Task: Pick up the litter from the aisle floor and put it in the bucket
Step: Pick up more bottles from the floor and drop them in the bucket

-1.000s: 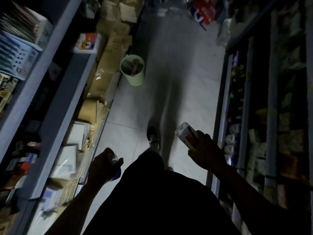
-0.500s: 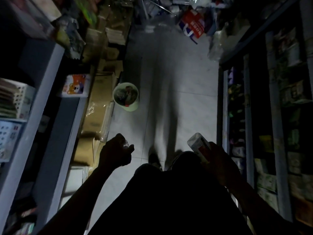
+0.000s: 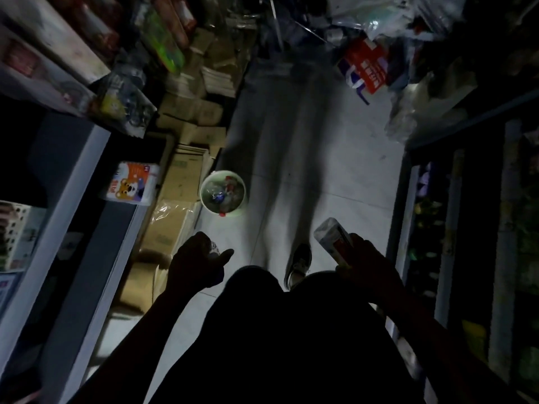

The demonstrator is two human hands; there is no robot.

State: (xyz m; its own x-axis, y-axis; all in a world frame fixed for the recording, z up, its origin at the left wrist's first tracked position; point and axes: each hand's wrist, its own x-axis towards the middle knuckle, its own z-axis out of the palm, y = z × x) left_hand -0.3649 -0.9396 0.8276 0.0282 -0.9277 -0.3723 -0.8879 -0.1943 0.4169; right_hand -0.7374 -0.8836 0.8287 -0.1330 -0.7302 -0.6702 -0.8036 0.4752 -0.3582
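Observation:
A pale green bucket [image 3: 241, 186] stands on the tiled aisle floor beside the left-hand boxes, with several pieces of litter inside. My left hand [image 3: 194, 262] is closed around a small crumpled piece of litter [image 3: 213, 248], just below and slightly left of the bucket. To the right, my right hand [image 3: 364, 263] grips a white carton with a red label [image 3: 331, 236], one end sticking up toward the bucket's side of the aisle. Both arms are dark silhouettes.
Cardboard boxes [image 3: 178, 185] line the floor along the left shelf [image 3: 73, 199]. A tiger-print pack [image 3: 132, 186] sticks out from that shelf. Dark shelving [image 3: 466, 228] bounds the right. A red and white bag [image 3: 364, 70] and clutter fill the far end. My shoe [image 3: 299, 265] is on the floor.
I have walked forward: the bucket has come nearer and lower in view. Both hands keep their litter and stay raised in front of me.

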